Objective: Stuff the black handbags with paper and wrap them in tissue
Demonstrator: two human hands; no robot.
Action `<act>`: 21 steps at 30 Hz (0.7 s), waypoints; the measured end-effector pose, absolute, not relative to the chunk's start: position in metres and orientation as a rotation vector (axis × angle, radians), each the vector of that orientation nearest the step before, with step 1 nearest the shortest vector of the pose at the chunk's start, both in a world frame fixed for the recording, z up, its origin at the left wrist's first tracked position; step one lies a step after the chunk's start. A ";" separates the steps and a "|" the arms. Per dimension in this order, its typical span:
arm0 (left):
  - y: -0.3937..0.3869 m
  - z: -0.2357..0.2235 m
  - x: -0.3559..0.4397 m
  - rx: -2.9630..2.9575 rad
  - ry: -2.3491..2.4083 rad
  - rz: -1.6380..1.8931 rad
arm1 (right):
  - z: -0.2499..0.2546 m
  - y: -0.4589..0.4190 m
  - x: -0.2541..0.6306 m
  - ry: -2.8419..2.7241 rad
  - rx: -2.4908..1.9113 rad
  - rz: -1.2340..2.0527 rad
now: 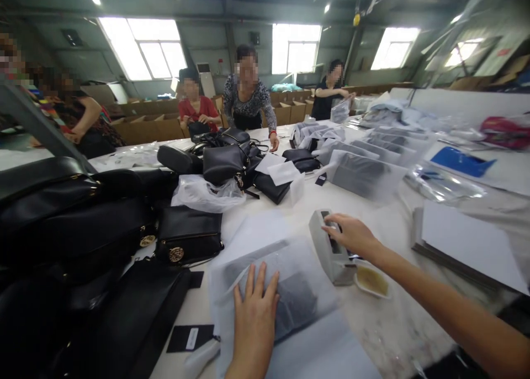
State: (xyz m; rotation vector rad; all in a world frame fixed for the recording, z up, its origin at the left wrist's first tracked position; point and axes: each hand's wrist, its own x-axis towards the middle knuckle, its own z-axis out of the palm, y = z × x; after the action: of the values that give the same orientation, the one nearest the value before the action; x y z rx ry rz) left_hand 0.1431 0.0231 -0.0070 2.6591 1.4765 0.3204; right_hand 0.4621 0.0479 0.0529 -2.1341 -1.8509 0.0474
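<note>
My left hand (255,315) lies flat, fingers spread, on a black bag (296,299) wrapped in translucent white tissue paper (327,299). To its right stands a grey tape dispenser (340,271). My right hand (351,232) reaches over that dispenser, with curled fingers and thumb on its upper part; whether a strip of tape is between them is hidden. Beside the dispenser sits a small white dish (379,295) holding a yellowish pad. A black tag (189,338) with a white label lies left of the wrapped bag.
Black handbags (83,224) are piled along the left, with more bags (226,163) mid-table. Wrapped bags (360,172) stand in rows at the back right. A stack of white sheets (467,241) lies right. Co-workers (248,100) stand across the table, before cardboard boxes (144,127).
</note>
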 end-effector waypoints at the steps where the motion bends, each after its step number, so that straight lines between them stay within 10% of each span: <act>1: 0.023 -0.008 0.143 2.667 1.477 0.332 | 0.047 0.029 0.467 -1.748 -2.128 0.058; 10: 0.028 -0.022 0.145 2.735 1.545 0.392 | -0.003 -0.028 0.464 -1.147 -2.026 0.646; 21: 0.033 -0.028 0.147 2.753 1.569 0.372 | 0.014 -0.063 0.431 -0.735 -1.810 0.506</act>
State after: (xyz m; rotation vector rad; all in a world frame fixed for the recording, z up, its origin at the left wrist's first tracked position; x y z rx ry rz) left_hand 0.1473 0.0334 -0.0280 2.7534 1.5692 0.3720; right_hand 0.4307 -0.0628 0.0144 -1.8103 -0.7350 0.5063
